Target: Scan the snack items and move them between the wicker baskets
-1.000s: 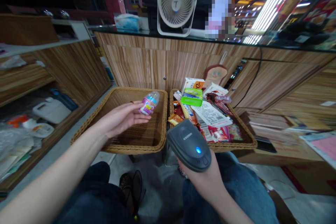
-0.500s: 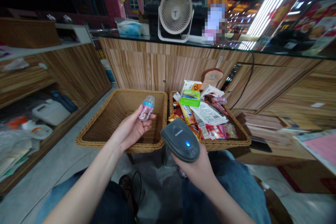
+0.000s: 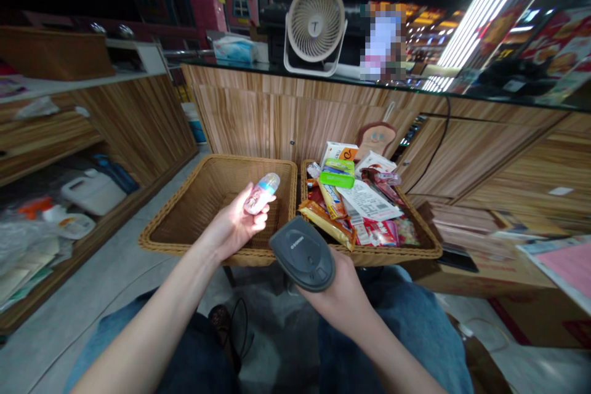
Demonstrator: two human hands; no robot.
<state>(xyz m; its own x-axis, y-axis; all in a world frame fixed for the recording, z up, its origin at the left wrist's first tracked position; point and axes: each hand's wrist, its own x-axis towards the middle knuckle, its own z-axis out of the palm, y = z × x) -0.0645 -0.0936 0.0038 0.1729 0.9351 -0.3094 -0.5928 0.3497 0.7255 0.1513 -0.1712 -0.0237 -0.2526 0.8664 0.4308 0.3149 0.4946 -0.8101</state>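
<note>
Right now our left hand [image 3: 233, 226] is turned palm up above the left wicker basket [image 3: 182, 240], its fingers curled and pressed around a small baby-bottle-shaped plastic novelty [image 3: 261, 194]. The novelty has a pink label and a pale blue collar and lies tilted across the fingers, well inside the basket's rim and not touching the weave. Our right hand [image 3: 329, 303] wraps firmly around the grip of a dark grey handheld barcode scanner [image 3: 302, 253], whose head points up and to the left, just in front of the near rim of the right wicker basket [image 3: 418, 252]. That basket stands just beside the left one and holds a heap of packaged snacks: an orange foil-wrapped bar [image 3: 325, 223] lies nearest the scanner, with a printed receipt [image 3: 369, 202] on top, a green plastic case [image 3: 337, 179] behind it and a white-and-orange carton [image 3: 339, 152] at the back. A bread-slice-shaped plush [image 3: 376, 140] leans against the wood-grain counter [image 3: 272, 120] behind the baskets. On the counter's glass top stand a white desk fan [image 3: 315, 28] and a tissue box [image 3: 234, 49]. Below our hands are our denim-covered knees [image 3: 406, 314].
</note>
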